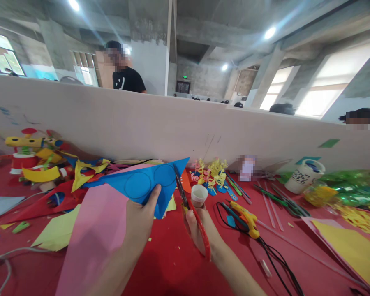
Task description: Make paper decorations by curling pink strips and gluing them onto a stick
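Note:
My left hand [142, 216] pinches a piece of blue paper [144, 170], thumb on its front face. Two circles are drawn side by side on the paper in a dark line. In my right hand [200, 230] is a pair of scissors [200, 230] with red handles, fingers through the loops. Its blades point up and lie against the right part of the paper, near the edge of the right circle. Just beyond my right hand stands a small white paper cup [199, 194]. Under my left forearm lies a large pink sheet [95, 230].
A yellow glue gun [246, 218] with a black cable lies on the right. Stacked coloured paper [351, 246] sits at the right edge. Paper models [24, 156] and scraps crowd the left. A white partition [172, 123] runs behind; a person [128, 78] is beyond it.

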`<state>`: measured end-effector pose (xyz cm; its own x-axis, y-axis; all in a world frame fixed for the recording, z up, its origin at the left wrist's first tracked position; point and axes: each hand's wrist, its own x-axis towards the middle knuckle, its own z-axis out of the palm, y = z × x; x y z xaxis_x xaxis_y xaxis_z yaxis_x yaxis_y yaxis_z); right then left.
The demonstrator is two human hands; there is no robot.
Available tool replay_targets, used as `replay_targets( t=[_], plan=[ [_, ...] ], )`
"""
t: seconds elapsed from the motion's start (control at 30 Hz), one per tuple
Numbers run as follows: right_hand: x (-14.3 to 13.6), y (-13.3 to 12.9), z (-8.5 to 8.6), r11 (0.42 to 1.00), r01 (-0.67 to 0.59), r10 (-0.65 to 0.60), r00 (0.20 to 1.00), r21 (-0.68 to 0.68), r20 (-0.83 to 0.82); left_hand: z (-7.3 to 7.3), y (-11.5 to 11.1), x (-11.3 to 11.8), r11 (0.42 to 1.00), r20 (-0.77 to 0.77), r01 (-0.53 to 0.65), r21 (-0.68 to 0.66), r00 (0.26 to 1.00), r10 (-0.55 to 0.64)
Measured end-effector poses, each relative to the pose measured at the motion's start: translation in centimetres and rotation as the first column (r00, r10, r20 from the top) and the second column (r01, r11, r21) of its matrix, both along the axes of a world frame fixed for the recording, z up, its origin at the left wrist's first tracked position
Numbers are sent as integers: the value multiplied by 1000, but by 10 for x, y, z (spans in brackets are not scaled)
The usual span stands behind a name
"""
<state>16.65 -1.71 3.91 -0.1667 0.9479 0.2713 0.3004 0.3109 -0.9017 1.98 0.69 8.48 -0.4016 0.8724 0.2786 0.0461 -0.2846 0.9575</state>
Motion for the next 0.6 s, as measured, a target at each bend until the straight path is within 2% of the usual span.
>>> replay_targets(
  t=[0.23,0.3,0.5,0.6],
  plan=[
    [7,-2,16,999,-47,47,999,-27,20,6,10,-13,988,9,155,15,988,-155],
    [8,-2,18,998,-59,60,998,-37,27,6,12,-17,986,-1,169,12,986,-169],
    [7,2,10,999,-45,46,998,-25,49,5,16,-27,984,-64,178,-5,982,-178],
    [4,1,7,999,-33,33,999,-23,-16,9,17,-27,977,6,212,-16,977,-212]
  ],
)
